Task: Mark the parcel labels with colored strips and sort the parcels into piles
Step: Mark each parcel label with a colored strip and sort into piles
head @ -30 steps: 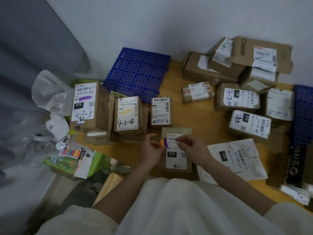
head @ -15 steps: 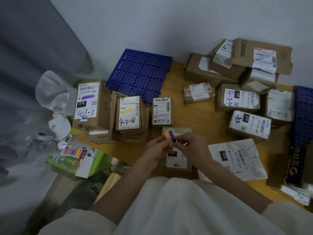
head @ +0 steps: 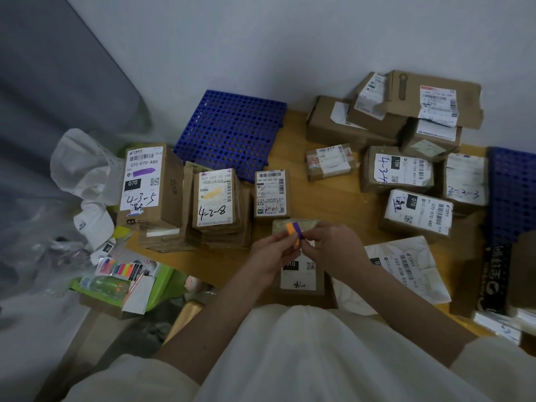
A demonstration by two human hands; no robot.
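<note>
A small pad of colored strips, orange and purple sides showing, is pinched between both hands just above the 010 parcel, which lies flat on the wooden counter at its near edge. Left hand grips the pad's lower end w/ fingers curled round it; right hand pinches the purple side, apparently peeling one strip free, tho the fingertips' exact hold is too small to read. Step in hand, by the look of it: picking a strip for the 010 parcel, whose label carries no strip in the part that shows. Next move calls for freeing a single strip, laying it flat on that label w/o covering the barcode, then sending the parcel to its pile. Left of the 010 parcel, two piles are already marked: the 070 box w/ a purple strip, the 4-2-8 stack w/ an orange-yellow one. Right of it, a white mailer bag; beyond, more boxes await
</note>
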